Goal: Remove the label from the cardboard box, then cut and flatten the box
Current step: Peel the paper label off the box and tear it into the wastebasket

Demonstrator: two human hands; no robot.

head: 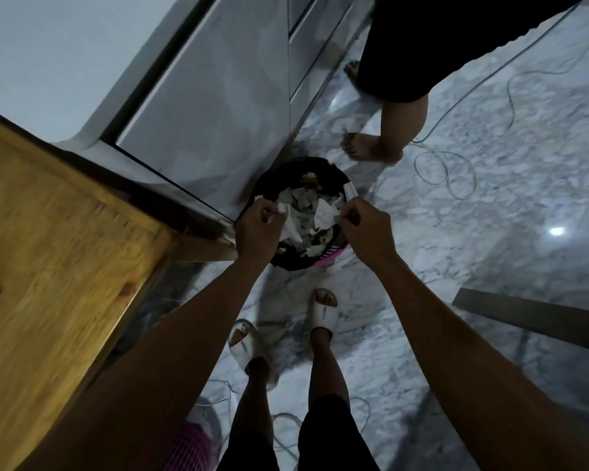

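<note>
Head view, looking straight down: both hands over a dark waste bin (323,263) on the marble floor (490,205). Left hand (257,226) has fingers curled, pinching a white paper scrap (284,208) at the bin's left rim. Right hand (364,224) is curled too, pinching another pale scrap (349,191) near the right rim. Likely torn label pieces; the bin already holds many white shreds (315,212). Cardboard box is not in view, so I cannot tell where it sits; cutting and flattening look not yet started.

Risks, as judgement: scraps are light and maybe sticky, so they could cling to fingers or flutter past the rim onto the floor. The right-hand scrap sits right at the rim edge, so a miss is most likely there. Loose white cables (456,171) loop on the floor to the right and more by the person's slippered feet (323,317), a trip hazard when stepping back. A second person's bare foot (371,149) stands just beyond the bin, close enough to bump.

Room: wooden worktop (55,249) edge blocks the left, metal cabinet (201,113) stands behind the bin, a dark board (531,317) lies at right. Open floor is mostly backward and right, past the cables.
</note>
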